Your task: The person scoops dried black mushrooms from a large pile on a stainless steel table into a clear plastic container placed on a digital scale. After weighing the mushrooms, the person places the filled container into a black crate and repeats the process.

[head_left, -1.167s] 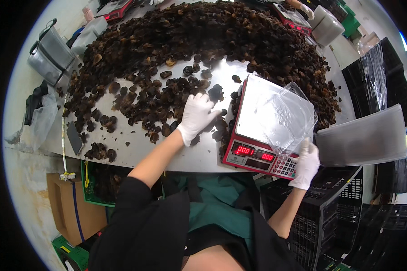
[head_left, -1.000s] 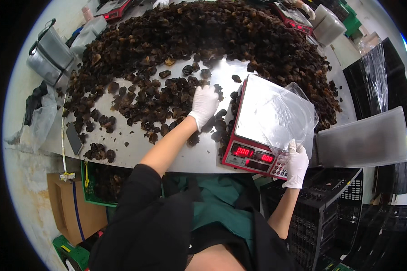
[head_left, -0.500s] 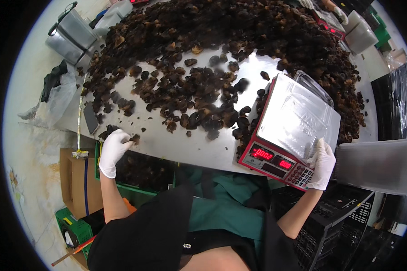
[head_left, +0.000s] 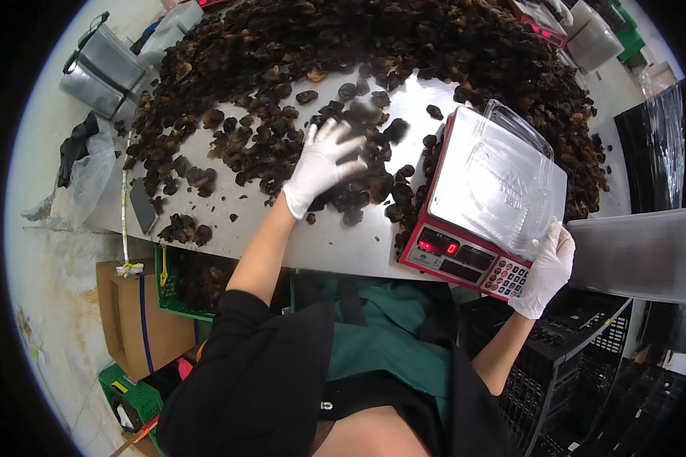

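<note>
My left hand (head_left: 324,164), in a white glove, is stretched over loose dark brown pieces (head_left: 263,156) that look like wood ear mushrooms. Its fingers are spread, with the palm down. A red digital scale (head_left: 442,263) with a metal pan stands at the table's front right. On that pan lies a transparent plastic tray (head_left: 503,190). My gloved right hand (head_left: 545,266) pinches the tray's near right corner; the fingertips are partly hidden. A small clump of mushrooms (head_left: 184,230) lies by the front left edge.
A large mushroom heap (head_left: 373,38) covers the table's far side. Another transparent tray (head_left: 522,126) sits behind the scale. Stacked plastic sheets or lids (head_left: 636,255) stand at right. Below the left edge are a green crate (head_left: 164,293) and a cardboard box (head_left: 160,327). Another person's gloved hand shows far right.
My left hand has left the clump at the front left edge and moved right and farther over the table, its fingers now spread. My right hand stays at the tray corner. The scale's readout has changed.
</note>
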The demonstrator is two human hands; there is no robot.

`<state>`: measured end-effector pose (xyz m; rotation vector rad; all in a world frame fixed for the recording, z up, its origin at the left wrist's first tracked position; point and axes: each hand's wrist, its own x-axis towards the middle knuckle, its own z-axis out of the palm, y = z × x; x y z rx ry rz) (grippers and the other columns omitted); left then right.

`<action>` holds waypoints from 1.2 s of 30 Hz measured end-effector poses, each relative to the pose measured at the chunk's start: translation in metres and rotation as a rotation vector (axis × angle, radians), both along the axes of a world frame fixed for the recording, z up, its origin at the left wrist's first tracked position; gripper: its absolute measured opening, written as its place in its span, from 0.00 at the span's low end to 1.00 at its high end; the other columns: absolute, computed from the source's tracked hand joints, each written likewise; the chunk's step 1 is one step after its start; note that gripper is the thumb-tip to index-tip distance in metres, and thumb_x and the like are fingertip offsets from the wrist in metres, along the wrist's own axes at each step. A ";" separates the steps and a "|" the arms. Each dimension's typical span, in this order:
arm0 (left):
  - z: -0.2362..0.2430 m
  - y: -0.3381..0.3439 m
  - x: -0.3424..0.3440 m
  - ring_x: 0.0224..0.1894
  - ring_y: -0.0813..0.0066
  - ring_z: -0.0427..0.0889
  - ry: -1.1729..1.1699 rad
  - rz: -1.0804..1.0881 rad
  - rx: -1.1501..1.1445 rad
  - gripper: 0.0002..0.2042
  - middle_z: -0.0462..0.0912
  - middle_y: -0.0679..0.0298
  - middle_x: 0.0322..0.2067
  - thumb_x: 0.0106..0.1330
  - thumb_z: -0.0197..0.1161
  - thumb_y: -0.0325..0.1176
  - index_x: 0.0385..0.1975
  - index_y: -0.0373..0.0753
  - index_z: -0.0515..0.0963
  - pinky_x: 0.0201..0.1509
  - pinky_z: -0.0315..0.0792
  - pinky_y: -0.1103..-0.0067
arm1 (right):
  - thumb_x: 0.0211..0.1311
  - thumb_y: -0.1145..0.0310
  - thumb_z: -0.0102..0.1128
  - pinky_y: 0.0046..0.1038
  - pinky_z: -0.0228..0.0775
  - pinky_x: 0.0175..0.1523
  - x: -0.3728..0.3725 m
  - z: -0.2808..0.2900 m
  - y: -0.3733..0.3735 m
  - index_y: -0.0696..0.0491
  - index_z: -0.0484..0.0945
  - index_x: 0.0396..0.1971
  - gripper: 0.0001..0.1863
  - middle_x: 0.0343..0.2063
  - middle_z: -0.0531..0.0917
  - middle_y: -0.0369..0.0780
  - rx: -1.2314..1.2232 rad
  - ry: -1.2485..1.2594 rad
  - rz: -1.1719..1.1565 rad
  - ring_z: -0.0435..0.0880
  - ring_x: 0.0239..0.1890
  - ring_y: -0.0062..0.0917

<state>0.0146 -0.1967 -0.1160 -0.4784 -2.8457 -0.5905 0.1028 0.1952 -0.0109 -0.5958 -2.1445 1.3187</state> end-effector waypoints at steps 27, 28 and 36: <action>-0.013 0.016 0.056 0.29 0.67 0.79 0.289 0.079 0.292 0.06 0.80 0.68 0.28 0.53 0.69 0.26 0.29 0.45 0.84 0.32 0.77 0.76 | 0.73 0.62 0.57 0.13 0.62 0.25 -0.002 -0.019 0.010 0.59 0.77 0.54 0.18 0.30 0.79 0.30 -0.126 -0.233 0.181 0.70 0.23 0.08; 0.001 0.019 0.051 0.31 0.66 0.80 0.250 0.103 0.356 0.06 0.81 0.66 0.29 0.54 0.69 0.25 0.30 0.42 0.84 0.34 0.77 0.76 | 0.73 0.62 0.57 0.13 0.62 0.25 -0.002 -0.011 0.004 0.59 0.77 0.53 0.18 0.29 0.79 0.30 -0.172 -0.252 0.184 0.71 0.22 0.08; 0.136 0.144 -0.003 0.30 0.71 0.79 0.617 -0.521 0.320 0.10 0.80 0.68 0.31 0.47 0.70 0.28 0.30 0.46 0.82 0.28 0.74 0.78 | 0.68 0.64 0.64 0.22 0.71 0.51 -0.016 -0.017 -0.009 0.64 0.74 0.56 0.24 0.45 0.83 0.41 -0.124 -0.358 0.204 0.79 0.45 0.19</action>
